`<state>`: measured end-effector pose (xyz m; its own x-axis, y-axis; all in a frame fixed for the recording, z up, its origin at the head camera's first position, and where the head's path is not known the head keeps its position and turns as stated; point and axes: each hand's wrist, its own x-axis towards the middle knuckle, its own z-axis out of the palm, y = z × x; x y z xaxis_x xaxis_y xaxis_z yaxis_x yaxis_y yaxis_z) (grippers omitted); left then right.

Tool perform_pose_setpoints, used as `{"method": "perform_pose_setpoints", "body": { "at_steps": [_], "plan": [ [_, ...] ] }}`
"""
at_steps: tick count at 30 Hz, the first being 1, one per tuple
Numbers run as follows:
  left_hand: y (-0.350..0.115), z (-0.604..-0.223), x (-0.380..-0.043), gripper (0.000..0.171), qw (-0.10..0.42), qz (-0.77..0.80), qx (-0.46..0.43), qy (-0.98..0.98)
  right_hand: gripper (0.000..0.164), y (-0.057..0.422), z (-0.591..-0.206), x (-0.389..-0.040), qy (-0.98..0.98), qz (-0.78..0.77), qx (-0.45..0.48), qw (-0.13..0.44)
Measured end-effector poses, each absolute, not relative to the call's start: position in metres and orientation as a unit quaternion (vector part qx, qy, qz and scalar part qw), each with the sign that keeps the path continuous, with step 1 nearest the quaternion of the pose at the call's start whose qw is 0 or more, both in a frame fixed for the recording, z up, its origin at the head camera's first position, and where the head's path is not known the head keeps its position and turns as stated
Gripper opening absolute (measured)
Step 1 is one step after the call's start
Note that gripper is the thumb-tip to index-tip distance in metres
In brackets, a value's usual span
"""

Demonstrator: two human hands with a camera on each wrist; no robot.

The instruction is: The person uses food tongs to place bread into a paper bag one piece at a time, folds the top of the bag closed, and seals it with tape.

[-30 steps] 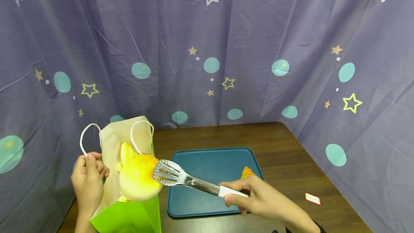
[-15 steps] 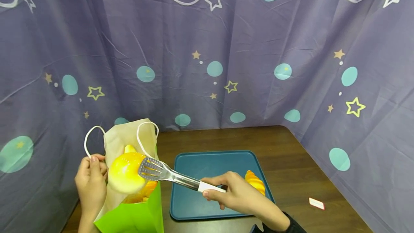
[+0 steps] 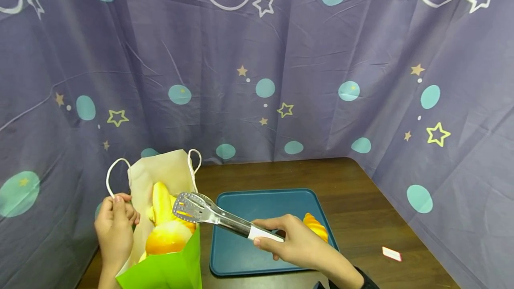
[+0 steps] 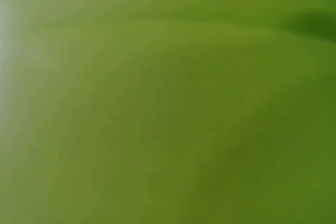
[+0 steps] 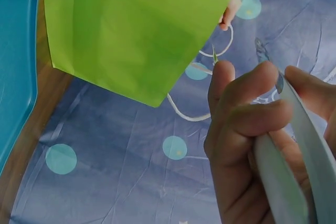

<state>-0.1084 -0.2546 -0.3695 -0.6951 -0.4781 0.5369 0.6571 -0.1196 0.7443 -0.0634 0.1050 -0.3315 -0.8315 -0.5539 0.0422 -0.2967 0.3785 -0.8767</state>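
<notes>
In the head view, my left hand (image 3: 116,224) pinches the white cord handle (image 3: 110,177) at the side of a green paper bag (image 3: 172,271). Inside the mouth of the bag lie a round glazed bun (image 3: 168,237) and a long yellow bread piece (image 3: 162,202), with more orange bread partly hidden behind. My right hand (image 3: 289,242) grips metal tongs (image 3: 230,222) by their white handles; their slotted head hangs over the bag's right side with no bread in it. The right wrist view shows the two handle arms (image 5: 283,182) spread apart. Green blur fills the left wrist view.
A blue tray (image 3: 257,255) lies on the brown wooden table (image 3: 353,200), right of the bag. One croissant (image 3: 316,226) sits at its right side, partly behind my right hand. A small white label (image 3: 391,253) lies farther right. A patterned curtain (image 3: 241,124) surrounds the table.
The tongs carried the round bun left over the bag and let it go; it now lies lower, inside. The right-hand cord handle has swung outward. My left hand stays at its handle.
</notes>
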Motion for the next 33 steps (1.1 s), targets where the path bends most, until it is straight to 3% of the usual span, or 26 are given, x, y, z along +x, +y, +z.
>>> {"method": "perform_pose_setpoints", "body": {
  "at_steps": [7, 15, 26, 33],
  "plan": [
    [-0.253, -0.371, -0.108, 0.022, 0.383, -0.744, -0.073, -0.542, 0.046, 0.129, -0.332, -0.059, 0.82, -0.489, -0.273, 0.118],
    [-0.253, -0.37, -0.109, 0.021, 0.382, -0.746, -0.077, -0.54, 0.049, 0.187, -0.337, -0.05, 0.83, -0.487, -0.249, 0.111],
    [-0.251, -0.367, -0.111, 0.022, 0.381, -0.748, -0.062, -0.54, 0.058, 0.259, -0.382, -0.042, 0.952, -0.296, -0.068, 0.029],
    [-0.248, -0.368, -0.11, 0.021, 0.377, -0.754, -0.051, -0.535, 0.057, 0.28, -0.402, -0.05, 0.978, -0.205, 0.022, 0.035]
  ]
}}
